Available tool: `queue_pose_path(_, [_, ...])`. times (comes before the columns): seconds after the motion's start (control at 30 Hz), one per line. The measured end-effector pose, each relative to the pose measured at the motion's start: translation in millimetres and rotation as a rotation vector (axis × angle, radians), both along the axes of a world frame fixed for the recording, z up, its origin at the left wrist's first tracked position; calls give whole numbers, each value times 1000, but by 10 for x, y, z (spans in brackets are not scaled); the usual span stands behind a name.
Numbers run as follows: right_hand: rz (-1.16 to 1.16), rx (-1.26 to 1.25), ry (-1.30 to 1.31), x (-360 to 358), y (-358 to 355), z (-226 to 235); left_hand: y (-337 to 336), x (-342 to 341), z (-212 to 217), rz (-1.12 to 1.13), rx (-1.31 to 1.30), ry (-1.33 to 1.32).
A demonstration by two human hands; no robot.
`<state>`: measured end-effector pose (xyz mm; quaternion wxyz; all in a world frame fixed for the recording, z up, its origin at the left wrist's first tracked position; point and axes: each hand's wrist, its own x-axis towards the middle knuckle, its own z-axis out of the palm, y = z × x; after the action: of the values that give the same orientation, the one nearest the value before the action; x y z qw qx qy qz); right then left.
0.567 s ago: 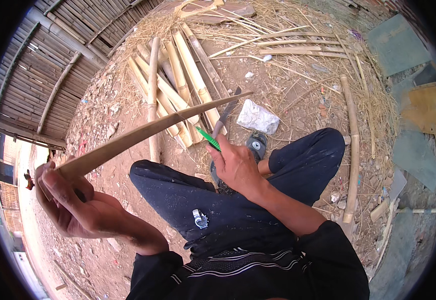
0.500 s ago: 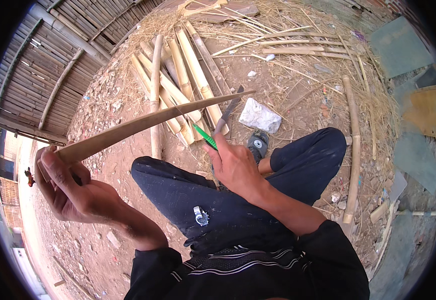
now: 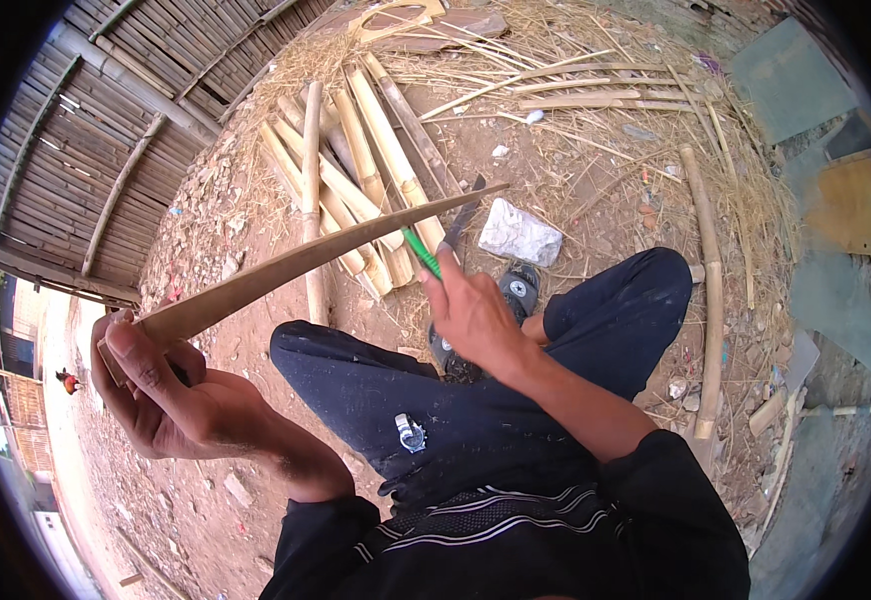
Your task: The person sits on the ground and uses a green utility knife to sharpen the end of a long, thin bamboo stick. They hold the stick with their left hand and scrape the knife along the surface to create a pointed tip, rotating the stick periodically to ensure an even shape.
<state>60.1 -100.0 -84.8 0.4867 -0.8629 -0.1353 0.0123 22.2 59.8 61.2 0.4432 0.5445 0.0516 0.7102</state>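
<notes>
My left hand [image 3: 171, 390] is closed on the wide near end of a long tapering bamboo strip [image 3: 286, 262], raised over my left knee and slanting up to the right. In my right hand [image 3: 481, 315] is a slim green-handled tool [image 3: 422, 252], its upper end touching or just behind the strip's lower edge. I cannot make out the tool's tip. Beyond my right hand, a dark-bladed knife [image 3: 467, 212] lies on the ground near a white stone block [image 3: 521, 232]. On my lap rests a silver wristwatch [image 3: 411, 433].
Split bamboo pieces [image 3: 386, 130] are heaped ahead, partly behind the strip. Thin bamboo strips [image 3: 606, 85] and straw lie at the far right. A bamboo pole [image 3: 708, 290] lies beyond my right knee. Flat grey sheets [image 3: 791, 80] line the right side; a slatted bamboo wall [image 3: 86, 150] stands left.
My left hand and the strip's held end have shifted slightly right and down. The green tool has moved right along the strip and now stands more upright. Both hands keep their hold.
</notes>
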Motion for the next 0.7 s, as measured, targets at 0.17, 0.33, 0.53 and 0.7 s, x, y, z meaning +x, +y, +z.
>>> queue_pose_path(0.17, [-97, -106, -48, 433, -372, -651, 43, -36, -102, -97, 73, 57])
queue_pose_path(0.33, [-55, -42, -124, 149, -65, -355, 73, -57, -109, -129, 56, 22])
queue_pose_path(0.53, [-42, -30, 97, 308, -256, -273, 233, -81, -159, -109, 58, 54])
queue_pose_path(0.7, [-42, -101, -192, 258, -139, -451, 266, -107, -194, -199, 86, 42])
